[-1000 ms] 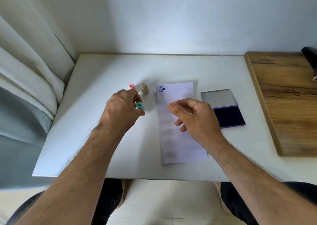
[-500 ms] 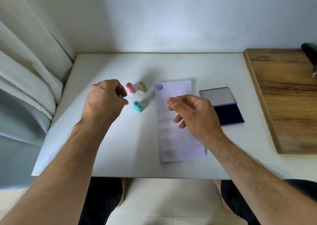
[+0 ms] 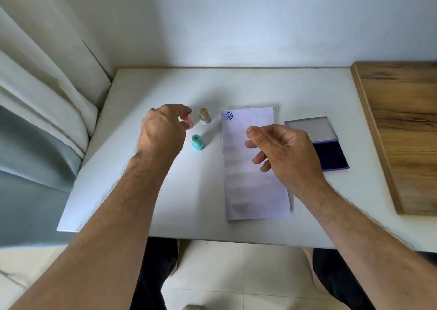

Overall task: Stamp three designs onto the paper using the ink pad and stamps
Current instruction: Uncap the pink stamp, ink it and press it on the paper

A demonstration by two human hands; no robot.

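A long white paper (image 3: 250, 179) lies on the white table (image 3: 151, 92), with one blue round print (image 3: 228, 116) in its top left corner. To its right sits the open ink pad (image 3: 331, 155), dark blue, with its lid (image 3: 307, 127) folded back. Left of the paper stand a teal stamp (image 3: 197, 142) and a beige stamp (image 3: 204, 115). My left hand (image 3: 160, 132) has its fingertips closed around the pink stamp (image 3: 188, 120), which is partly hidden and blurred. My right hand (image 3: 286, 151) hovers over the paper's right edge, loosely curled and holding nothing.
A wooden board (image 3: 406, 125) adjoins the table on the right. A curtain (image 3: 42, 111) hangs against the table's left side, and the wall runs along the far edge. The table's near edge is just above my knees.
My left hand let go of the teal stamp, which now stands on the table, drew back left, then reached forward and closed on the pink stamp. My right hand has barely moved.
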